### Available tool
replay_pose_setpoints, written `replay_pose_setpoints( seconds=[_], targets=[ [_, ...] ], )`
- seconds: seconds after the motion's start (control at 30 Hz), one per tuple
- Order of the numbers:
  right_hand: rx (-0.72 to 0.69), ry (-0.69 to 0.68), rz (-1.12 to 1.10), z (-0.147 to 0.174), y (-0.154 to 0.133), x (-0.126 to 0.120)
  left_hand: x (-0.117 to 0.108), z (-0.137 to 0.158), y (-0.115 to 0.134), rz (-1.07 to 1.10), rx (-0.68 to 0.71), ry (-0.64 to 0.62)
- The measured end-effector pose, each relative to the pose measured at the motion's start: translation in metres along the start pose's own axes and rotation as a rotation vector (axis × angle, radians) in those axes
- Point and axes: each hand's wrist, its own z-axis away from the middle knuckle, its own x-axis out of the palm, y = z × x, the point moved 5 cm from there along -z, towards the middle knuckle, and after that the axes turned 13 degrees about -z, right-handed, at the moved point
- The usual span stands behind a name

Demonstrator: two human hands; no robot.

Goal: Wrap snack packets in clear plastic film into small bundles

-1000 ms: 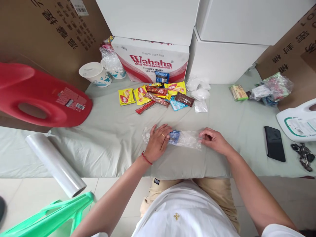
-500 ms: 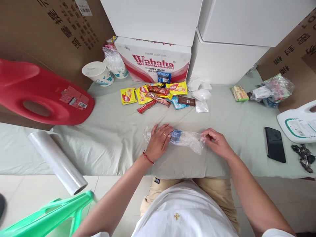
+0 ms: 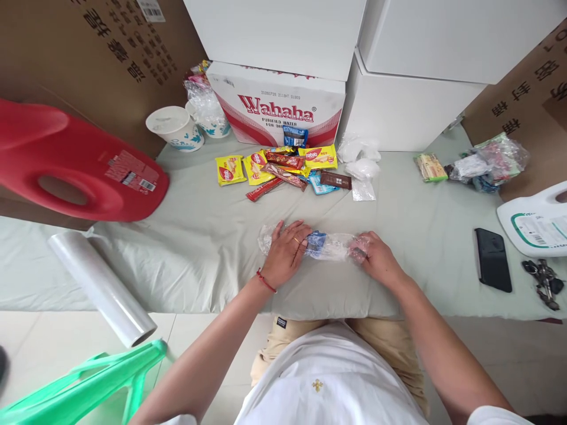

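Pressing film [image 3: 339, 248] around a blue packet [image 3: 316, 243] onto the worktop [image 3: 332, 292], the left hand [image 3: 287, 250] lies flat, likely as anchor; the right hand's [image 3: 377, 258] grip pinches the film's end, perhaps to control it.

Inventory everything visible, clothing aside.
Film: 1, clear, under hands
Packet: 1, blue, in film
Snacks: pile, mixed, centre
Wahaha carton: 1, red/white, back
Boxes: 3, white, back
Crumpled plastic: heap, clear, centre
Paper cups: 2, white, left
Jug: 1, red, left
Film roll: 1, clear, left
Stool: 1, green, left
Cartons: 2, brown, sides
Packs: several, mixed, right
Bottle: 1, white, right
Phone: 1, black, right
Keys: bunch, dark, right
Tablecloth: 1, grey, table
Left hand: 1, bare, on film
Right hand: 1, bare, at film
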Motion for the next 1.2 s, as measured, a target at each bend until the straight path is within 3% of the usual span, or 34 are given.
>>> replay_pose_setpoints(
  seconds=[0.1, 0.27, 0.33, 0.47, 0.57, 0.67, 0.77, 0.87, 0.93, 1.03, 1.2],
  targets=[
    [0.068, 0.129, -0.067, 0.006, 0.009, -0.012, 0.0, 0.0, 0.0, -0.004, -0.003, -0.009],
    [0.354, 0.356, -0.193, 0.031, 0.033, -0.035, 0.001, 0.0, -0.001, -0.013, 0.001, -0.004],
    [0.278, 0.311, -0.183, 0.031, 0.028, -0.036, 0.002, 0.0, -0.001, -0.016, 0.008, 0.001],
    [-0.025, 0.097, -0.09, 0.011, -0.001, -0.02, 0.002, 0.001, 0.0, -0.031, 0.034, 0.027],
    [-0.094, 0.035, -0.057, -0.006, -0.004, -0.012, 0.002, 0.001, 0.001, -0.046, 0.049, 0.04],
    [0.007, 0.108, -0.058, -0.007, 0.017, -0.024, 0.001, 0.002, 0.002, -0.06, 0.053, 0.06],
    [0.24, 0.258, -0.113, 0.006, 0.041, -0.047, 0.002, 0.002, 0.004, -0.091, 0.067, 0.076],
    [0.286, 0.393, -0.221, 0.007, 0.031, -0.059, 0.003, 0.002, 0.007, -0.136, 0.078, 0.09],
    [0.189, 0.332, -0.254, -0.008, 0.006, -0.048, 0.004, 0.002, 0.009, -0.164, 0.087, 0.093],
    [0.146, 0.091, -0.191, -0.039, -0.021, -0.014, 0.005, 0.003, 0.014, -0.186, 0.1, 0.086],
    [0.23, -0.243, -0.065, -0.057, -0.014, 0.021, 0.0, 0.006, 0.018, -0.13, 0.04, 0.072]
  ],
)
